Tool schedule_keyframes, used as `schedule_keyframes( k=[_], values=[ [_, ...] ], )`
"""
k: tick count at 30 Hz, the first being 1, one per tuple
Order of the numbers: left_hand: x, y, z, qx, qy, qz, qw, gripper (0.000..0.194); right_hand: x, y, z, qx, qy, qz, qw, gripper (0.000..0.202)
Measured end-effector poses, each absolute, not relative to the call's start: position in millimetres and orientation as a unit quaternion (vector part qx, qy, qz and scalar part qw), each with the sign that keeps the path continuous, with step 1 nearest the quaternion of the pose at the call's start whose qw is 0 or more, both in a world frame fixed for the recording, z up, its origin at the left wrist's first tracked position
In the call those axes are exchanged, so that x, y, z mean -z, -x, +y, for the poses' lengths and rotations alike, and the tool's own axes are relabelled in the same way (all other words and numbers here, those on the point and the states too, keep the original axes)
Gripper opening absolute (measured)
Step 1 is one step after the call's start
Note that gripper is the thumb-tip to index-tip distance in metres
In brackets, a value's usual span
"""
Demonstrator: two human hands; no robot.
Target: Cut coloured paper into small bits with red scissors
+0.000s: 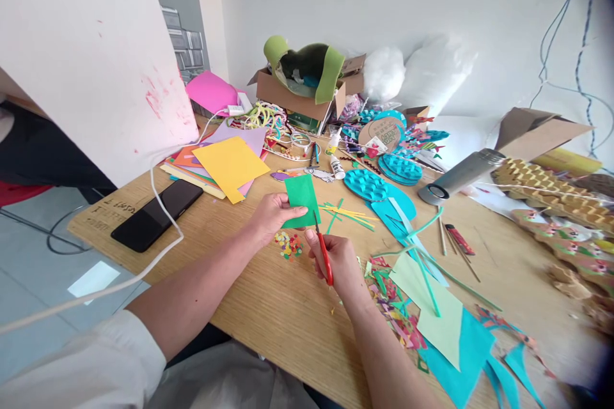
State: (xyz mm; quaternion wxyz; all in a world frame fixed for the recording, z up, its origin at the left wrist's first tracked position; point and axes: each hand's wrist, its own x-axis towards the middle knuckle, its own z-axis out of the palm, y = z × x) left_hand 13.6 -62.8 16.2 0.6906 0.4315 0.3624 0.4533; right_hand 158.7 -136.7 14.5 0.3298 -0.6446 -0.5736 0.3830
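My left hand (277, 216) pinches a green sheet of paper (300, 195) by its lower left part, holding it above the table. Red-handled scissors (326, 260) are gripped in my right hand (336, 262), their blades pointing up at the paper's lower right edge. Whether the blades have cut in there I cannot tell. Under my hands lies a small heap of coloured paper dots (289, 245). Just beyond, thin green and yellow paper strips (348, 212) cross each other on the wooden table (268, 307).
At left are a black phone (157, 214), a white cable (165, 204) and stacked coloured paper (233, 166). Paper scraps (396, 310) and blue sheets (460, 358) lie right. A metal flask (460, 176) rests tilted farther back, near glue bottles (337, 167) and a cardboard box (297, 99).
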Motion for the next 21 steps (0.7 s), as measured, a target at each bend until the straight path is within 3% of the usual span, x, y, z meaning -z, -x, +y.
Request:
schedule_keyframes(
  k=[21],
  values=[
    [-19.3,-14.8,-65.5,-0.433,-0.439,0.371,0.695,0.028,-14.4,-157.6,-137.3,-0.39,0.646,-0.57,0.325,0.061]
  ],
)
